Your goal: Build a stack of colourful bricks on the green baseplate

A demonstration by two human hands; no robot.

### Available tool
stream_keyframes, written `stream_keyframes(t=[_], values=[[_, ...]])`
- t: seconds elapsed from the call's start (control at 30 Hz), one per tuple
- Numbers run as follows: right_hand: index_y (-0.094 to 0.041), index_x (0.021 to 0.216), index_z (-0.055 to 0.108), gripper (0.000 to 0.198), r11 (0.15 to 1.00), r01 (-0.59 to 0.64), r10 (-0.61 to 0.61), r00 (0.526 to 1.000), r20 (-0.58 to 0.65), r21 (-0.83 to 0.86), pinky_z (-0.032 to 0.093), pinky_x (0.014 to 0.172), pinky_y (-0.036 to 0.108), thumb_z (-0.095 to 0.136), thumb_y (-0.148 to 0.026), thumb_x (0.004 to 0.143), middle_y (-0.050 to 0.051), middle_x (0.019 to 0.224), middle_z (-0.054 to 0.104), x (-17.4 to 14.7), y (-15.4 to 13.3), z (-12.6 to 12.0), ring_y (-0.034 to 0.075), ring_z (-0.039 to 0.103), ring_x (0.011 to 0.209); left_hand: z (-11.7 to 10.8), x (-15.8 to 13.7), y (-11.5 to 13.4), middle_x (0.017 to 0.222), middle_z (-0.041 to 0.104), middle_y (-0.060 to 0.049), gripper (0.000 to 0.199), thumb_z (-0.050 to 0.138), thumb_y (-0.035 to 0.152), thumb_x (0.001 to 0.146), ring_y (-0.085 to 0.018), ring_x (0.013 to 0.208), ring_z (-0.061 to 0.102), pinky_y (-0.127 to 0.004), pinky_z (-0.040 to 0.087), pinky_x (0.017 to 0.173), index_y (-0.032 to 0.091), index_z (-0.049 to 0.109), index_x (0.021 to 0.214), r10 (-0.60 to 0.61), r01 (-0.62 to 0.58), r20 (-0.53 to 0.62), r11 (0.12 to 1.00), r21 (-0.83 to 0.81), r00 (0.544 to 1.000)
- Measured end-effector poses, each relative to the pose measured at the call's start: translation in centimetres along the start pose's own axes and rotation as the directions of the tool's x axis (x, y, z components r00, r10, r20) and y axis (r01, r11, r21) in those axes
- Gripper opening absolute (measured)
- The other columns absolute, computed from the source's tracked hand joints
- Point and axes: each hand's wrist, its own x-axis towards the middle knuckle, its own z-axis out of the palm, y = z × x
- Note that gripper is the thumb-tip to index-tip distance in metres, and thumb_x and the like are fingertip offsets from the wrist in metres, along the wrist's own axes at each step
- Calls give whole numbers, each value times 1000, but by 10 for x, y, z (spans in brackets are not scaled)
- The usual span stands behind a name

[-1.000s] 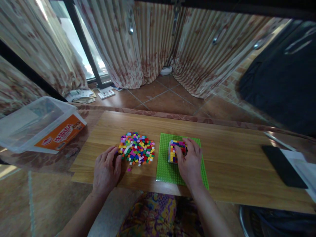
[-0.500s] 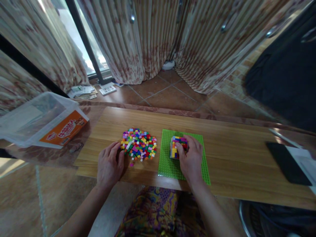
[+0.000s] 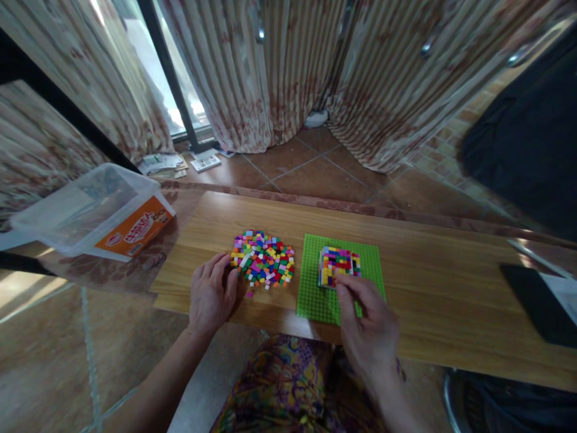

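A block built of many small coloured bricks [image 3: 336,260] stands on the green baseplate [image 3: 311,304]. Over the block's near edge is my right hand [image 3: 369,319], thumb and forefinger pinched together; anything between their tips is too small to make out. To the left, a loose pile of small toy bricks [image 3: 264,258] lies on the wooden table. My left hand [image 3: 213,294] rests at the pile's left edge, its fingers loosely curved with a gap between thumb and forefinger. One pink brick [image 3: 249,294] lies apart, just in front of the pile.
A clear plastic tub [image 3: 85,210] with an orange label sits left of the table [image 3: 433,288]. On the table's right end lie a dark flat object [image 3: 536,304] and white sheets. Curtains [image 3: 297,78] hang beyond the tiled floor.
My right hand has drawn back from the top of the brick block toward its near right corner, uncovering more of it. My left hand stays beside the pile. The view has shifted slightly.
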Motion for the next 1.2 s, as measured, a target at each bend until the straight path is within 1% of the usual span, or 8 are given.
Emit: stream_keyframes(t=[0.07, 0.1, 0.27, 0.47, 0.83, 0.93, 1.07, 1.2], values=[[-24, 100, 68, 18, 998, 15, -26, 986, 165, 66, 53, 79, 30, 52, -24, 94, 4, 97, 71, -16, -8, 12, 17, 67, 89, 0, 0, 0, 123, 63, -13, 40, 43, 42, 95, -27, 113, 57, -43, 42, 101, 16, 60, 121, -12, 12, 8, 1000, 5, 1000], [-23, 100, 68, 18, 996, 23, -40, 977, 208, 83, 53, 78, 28, 52, -22, 93, 4, 96, 70, -22, -10, 20, 16, 67, 88, -1, -1, 1, 123, 63, -13, 40, 43, 42, 95, -27, 113, 57, -43, 42, 101, 16, 60, 121, -15, 15, 8, 1000, 7, 1000], [-21, 100, 69, 21, 997, 51, -64, 958, 278, 53, 52, 75, 27, 50, -16, 92, 5, 92, 68, -27, -4, 58, 16, 65, 84, -2, 0, 2, 123, 64, -13, 39, 43, 41, 96, -27, 113, 58, -42, 42, 101, 16, 60, 120, -18, 18, 17, 1000, 11, 1000], [-21, 96, 68, 19, 991, 78, -35, 932, 362, -106, 48, 76, 29, 49, -16, 92, 5, 95, 63, -17, 3, 74, 17, 61, 86, -1, -1, 3, 123, 64, -13, 39, 43, 40, 96, -27, 113, 57, -43, 42, 101, 15, 60, 120, -27, 26, 18, 1000, 13, 999], [-21, 90, 66, 17, 970, 137, -42, 907, 418, -200, 45, 71, 28, 50, -17, 94, 5, 93, 63, -11, 3, 80, 18, 60, 84, -1, -1, 2, 122, 64, -14, 39, 44, 40, 96, -27, 113, 57, -43, 43, 101, 14, 60, 120, -13, 12, 7, 1000, 20, 1000], [-21, 88, 67, 19, 976, 137, -59, 916, 398, -170, 46, 72, 27, 49, -18, 95, 5, 91, 64, -12, 0, 79, 18, 61, 84, -1, -1, 2, 123, 64, -14, 39, 44, 40, 96, -27, 113, 58, -43, 43, 101, 15, 60, 121, -14, 14, 12, 1000, 22, 1000], [-21, 91, 67, 19, 994, 107, -97, 935, 340, -10, 48, 74, 26, 49, -19, 96, 4, 90, 66, -19, -4, 63, 15, 63, 83, 0, -1, 1, 123, 64, -14, 39, 44, 40, 96, -27, 112, 58, -43, 44, 101, 14, 60, 120, -1, 1, -4, 1000, 29, 1000], [-21, 98, 68, 18, 995, 65, -82, 963, 255, 73, 51, 77, 25, 50, -21, 96, 3, 92, 68, -20, -5, 32, 14, 65, 85, 0, 0, 0, 122, 65, -14, 39, 44, 40, 96, -27, 111, 59, -43, 44, 100, 14, 61, 120, 23, -23, -13, 999, 43, 1000]])
